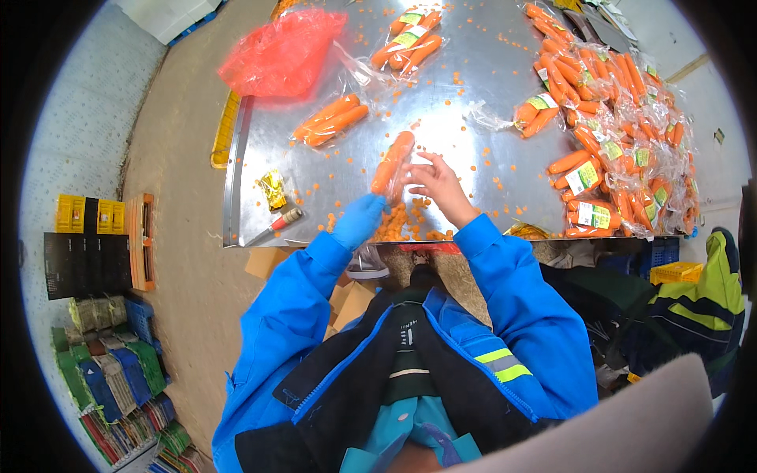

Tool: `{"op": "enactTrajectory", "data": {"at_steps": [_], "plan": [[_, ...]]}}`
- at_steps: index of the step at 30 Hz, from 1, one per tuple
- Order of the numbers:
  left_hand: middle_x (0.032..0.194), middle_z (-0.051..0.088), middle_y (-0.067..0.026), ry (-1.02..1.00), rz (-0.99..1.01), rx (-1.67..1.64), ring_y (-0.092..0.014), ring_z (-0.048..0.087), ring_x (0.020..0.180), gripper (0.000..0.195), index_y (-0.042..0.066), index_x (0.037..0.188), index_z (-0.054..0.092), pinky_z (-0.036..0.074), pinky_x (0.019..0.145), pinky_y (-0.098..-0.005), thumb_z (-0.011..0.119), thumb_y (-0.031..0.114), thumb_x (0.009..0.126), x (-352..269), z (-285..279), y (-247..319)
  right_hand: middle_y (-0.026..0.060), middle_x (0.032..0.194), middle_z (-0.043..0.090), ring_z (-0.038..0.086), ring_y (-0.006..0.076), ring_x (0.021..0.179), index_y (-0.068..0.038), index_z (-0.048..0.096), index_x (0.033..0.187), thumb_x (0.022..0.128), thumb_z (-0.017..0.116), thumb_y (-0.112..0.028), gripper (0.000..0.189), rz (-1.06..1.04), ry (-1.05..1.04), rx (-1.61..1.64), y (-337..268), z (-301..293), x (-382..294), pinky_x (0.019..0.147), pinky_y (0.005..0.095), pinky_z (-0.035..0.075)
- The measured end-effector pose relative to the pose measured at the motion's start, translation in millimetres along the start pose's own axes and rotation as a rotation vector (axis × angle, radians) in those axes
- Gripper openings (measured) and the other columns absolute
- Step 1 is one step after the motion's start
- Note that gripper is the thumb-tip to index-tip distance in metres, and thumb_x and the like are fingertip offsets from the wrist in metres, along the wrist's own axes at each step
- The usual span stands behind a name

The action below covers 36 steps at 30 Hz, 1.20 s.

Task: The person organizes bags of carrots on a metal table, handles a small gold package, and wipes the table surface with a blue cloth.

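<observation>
My left hand [359, 221], in a blue glove, grips the lower end of a clear plastic bag of carrots [392, 162] above the metal table. At the bag's right side is my bare right hand [436, 184], its fingers apart; whether they touch the film I cannot tell. Below the bag lies a heap of carrot slices [408, 222]. To the left are a bundle of gold twist ties [274, 190] and a knife with a wrapped handle [286, 219]. Another bag of carrots [331, 120] lies beyond my left hand.
Many labelled carrot bags [615, 136] are piled at the right of the metal table [260, 142]. More labelled bags [409, 41] and a red plastic bag [281, 53] lie at the far side. Carrot bits are scattered about. A yellow crate [225, 133] stands beyond the left edge.
</observation>
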<state>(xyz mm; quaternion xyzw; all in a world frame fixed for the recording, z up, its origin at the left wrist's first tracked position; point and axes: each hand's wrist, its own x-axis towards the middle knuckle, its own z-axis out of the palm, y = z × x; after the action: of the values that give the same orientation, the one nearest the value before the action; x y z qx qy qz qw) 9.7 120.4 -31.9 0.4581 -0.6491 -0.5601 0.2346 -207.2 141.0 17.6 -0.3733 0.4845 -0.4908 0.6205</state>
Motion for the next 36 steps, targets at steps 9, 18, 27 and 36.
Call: {"op": "enactTrajectory", "data": {"at_steps": [9,18,27,36], "plan": [[0.056,0.031,0.0018,-0.186,-0.395,-1.457,-0.007,0.03,0.042,0.04,-0.005,0.122,0.044,0.027,0.04,-0.0216,0.04,0.023,0.094,-55.7,-7.0,17.1,0.0098,0.085,0.057,0.055,0.028,0.088,-0.008,0.066,0.08,0.072,0.059,-0.013,0.011,-0.448,-0.357,-1.357,85.0,14.0,-15.1,0.072,0.0407,0.047],[0.07,0.052,-0.0041,0.12,-0.469,-0.645,-0.014,0.054,0.055,0.035,0.004,0.121,0.045,0.049,0.051,-0.0268,0.049,0.019,0.09,-118.0,32.4,-42.7,0.0094,0.068,0.064,0.062,0.0203,0.063,-0.003,0.066,0.074,0.078,0.058,-0.016,0.016,-0.17,-0.002,-0.652,29.4,15.6,-33.7,0.06,0.0294,0.05],[0.09,0.057,-0.0101,0.601,-0.082,0.06,-0.018,0.059,0.077,0.055,0.014,0.132,0.034,0.05,0.068,-0.0315,0.06,0.01,0.084,-127.7,35.7,-26.0,0.0062,0.062,0.065,0.061,0.0131,0.05,0.001,0.066,0.076,0.083,0.055,-0.019,0.023,0.173,-0.394,-0.772,51.8,105.7,-29.1,0.052,0.0257,0.05],[0.075,0.061,-0.0084,0.456,-0.219,0.279,-0.017,0.061,0.064,0.014,0.004,0.095,0.059,0.05,0.061,-0.0286,0.057,0.016,0.087,-126.6,23.8,-54.9,0.0101,0.062,0.063,0.064,0.0171,0.055,-0.001,0.061,0.081,0.082,0.057,-0.017,0.017,0.056,-0.236,-0.915,66.8,109.4,-55.7,0.056,0.0293,0.051]]}}
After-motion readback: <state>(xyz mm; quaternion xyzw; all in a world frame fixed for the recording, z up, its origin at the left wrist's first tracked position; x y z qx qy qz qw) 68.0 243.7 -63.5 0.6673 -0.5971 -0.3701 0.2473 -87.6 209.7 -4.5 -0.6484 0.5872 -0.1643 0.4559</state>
